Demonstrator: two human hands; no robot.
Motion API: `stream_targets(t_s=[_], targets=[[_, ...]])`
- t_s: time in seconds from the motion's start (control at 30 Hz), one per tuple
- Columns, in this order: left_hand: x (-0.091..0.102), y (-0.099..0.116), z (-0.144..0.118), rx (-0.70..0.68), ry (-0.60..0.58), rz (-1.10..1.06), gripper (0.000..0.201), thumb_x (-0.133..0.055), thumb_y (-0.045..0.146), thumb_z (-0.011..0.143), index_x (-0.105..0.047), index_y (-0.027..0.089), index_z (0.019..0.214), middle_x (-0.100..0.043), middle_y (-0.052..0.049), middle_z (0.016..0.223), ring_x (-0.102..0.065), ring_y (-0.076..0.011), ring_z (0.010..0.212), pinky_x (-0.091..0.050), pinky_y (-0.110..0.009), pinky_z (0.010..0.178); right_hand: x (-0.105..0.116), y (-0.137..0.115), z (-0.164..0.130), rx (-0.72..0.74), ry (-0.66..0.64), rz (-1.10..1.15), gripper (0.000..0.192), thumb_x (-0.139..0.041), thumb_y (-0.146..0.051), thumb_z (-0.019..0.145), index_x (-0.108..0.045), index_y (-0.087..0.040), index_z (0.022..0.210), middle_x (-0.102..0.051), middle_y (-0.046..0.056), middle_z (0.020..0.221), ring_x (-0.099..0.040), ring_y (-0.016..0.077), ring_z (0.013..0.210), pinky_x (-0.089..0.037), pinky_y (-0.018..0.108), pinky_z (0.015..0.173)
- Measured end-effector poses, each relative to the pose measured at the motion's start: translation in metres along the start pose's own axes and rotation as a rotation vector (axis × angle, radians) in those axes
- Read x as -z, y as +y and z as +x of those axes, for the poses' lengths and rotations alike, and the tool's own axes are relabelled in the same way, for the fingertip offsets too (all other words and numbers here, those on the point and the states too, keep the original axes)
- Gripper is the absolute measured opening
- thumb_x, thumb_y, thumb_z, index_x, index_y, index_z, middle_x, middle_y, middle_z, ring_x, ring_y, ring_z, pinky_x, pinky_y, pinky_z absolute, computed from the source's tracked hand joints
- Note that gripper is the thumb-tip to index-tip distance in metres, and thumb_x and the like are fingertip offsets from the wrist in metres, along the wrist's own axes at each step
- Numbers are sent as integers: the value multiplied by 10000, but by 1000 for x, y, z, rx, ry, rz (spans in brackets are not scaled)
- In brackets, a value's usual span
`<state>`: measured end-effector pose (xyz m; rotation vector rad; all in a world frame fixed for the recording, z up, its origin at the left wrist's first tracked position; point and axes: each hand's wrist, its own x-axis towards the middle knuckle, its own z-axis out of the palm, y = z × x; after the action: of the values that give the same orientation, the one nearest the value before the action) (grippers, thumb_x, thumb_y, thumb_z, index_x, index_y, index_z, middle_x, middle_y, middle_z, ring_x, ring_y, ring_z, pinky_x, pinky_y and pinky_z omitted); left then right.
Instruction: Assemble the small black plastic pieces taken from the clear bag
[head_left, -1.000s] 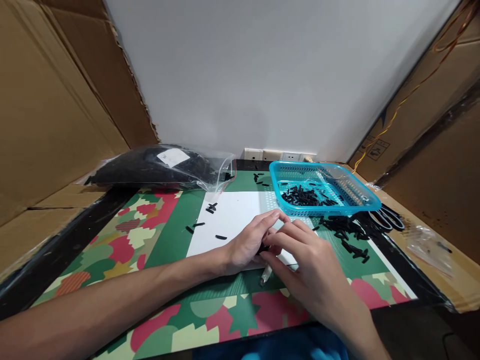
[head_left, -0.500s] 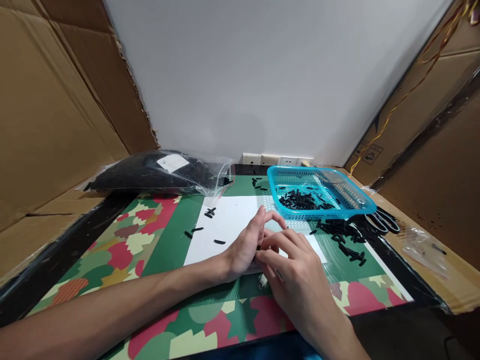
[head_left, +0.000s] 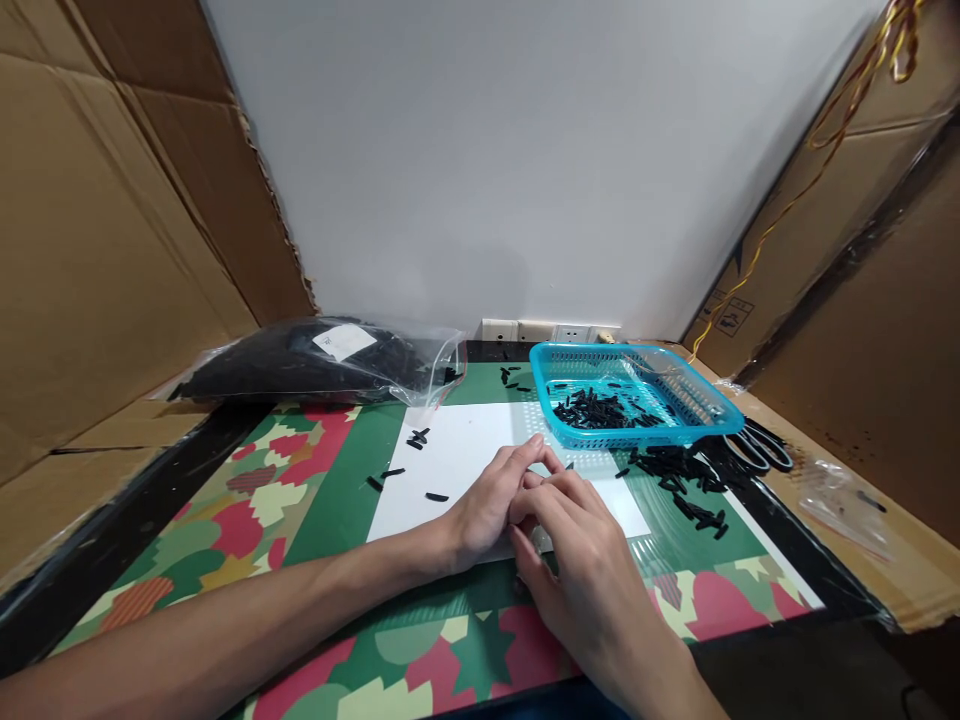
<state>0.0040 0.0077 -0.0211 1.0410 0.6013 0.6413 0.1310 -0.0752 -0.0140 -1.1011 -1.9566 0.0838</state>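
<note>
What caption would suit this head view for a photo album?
Two bare hands, left hand and right hand, meet over a white paper sheet beside a turquoise plastic basket of small black pieces.

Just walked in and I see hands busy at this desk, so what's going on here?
A person's left hand and right hand meet over a white sheet on a patterned mat; what the fingers pinch is hidden. Small black pieces lie loose beside a blue basket holding more.

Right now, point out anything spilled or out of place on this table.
Small black pieces lie scattered on the mat beside the blue basket, not in it. A few more strays dot the white sheet. The scissors lie near the mat's right edge.
</note>
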Motion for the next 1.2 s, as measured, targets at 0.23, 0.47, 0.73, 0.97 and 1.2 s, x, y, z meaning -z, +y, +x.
stream_targets(t_s=[0.23, 0.47, 0.73, 0.97, 1.2], targets=[[0, 3, -1, -26, 61, 90, 483, -544, 635, 997, -655, 170, 928, -491, 43, 543, -375, -94, 468, -290, -198, 438, 14, 0, 6, -150, -47, 259, 261, -558, -27, 957, -665, -244, 1055, -707, 27, 970, -621, 237, 1016, -541, 398, 990], [0, 7, -2, 56, -79, 30, 421, -488, 619, 1027, -570, 214, 951, -379, 109, 501, -163, -51, 394, -149, -141, 366, 37, 22, 7, -312, 54, 424, 160, -651, -168, 1017, -781, -261, 1019, -779, 23, 972, -693, 202, 907, -529, 327, 828], [-8, 14, -17, 45, -244, 228, 305, -611, 531, 1019, -472, 264, 1068, -363, 142, 533, -244, -65, 420, -375, -155, 409, 51, 43, 2, -553, 77, 563, 114, -799, -306, 928, -833, -220, 861, -814, 33, 839, -741, 199, 785, -565, 290, 737], [-9, 11, -16, -10, -245, 223, 292, -535, 543, 1053, -491, 255, 1054, -340, 143, 517, -226, -62, 390, -430, -169, 392, 54, 42, 4, -578, 49, 648, 127, -773, -327, 954, -853, -234, 989, -813, 25, 889, -687, 150, 718, -558, 249, 686], [-9, 10, -16, -58, -196, 217, 283, -544, 529, 1053, -514, 247, 1050, -366, 133, 525, -262, -64, 388, -447, -175, 365, 53, 44, 1, -586, 40, 630, 178, -754, -374, 981, -834, -244, 1073, -794, 18, 900, -681, 152, 760, -534, 256, 716]])
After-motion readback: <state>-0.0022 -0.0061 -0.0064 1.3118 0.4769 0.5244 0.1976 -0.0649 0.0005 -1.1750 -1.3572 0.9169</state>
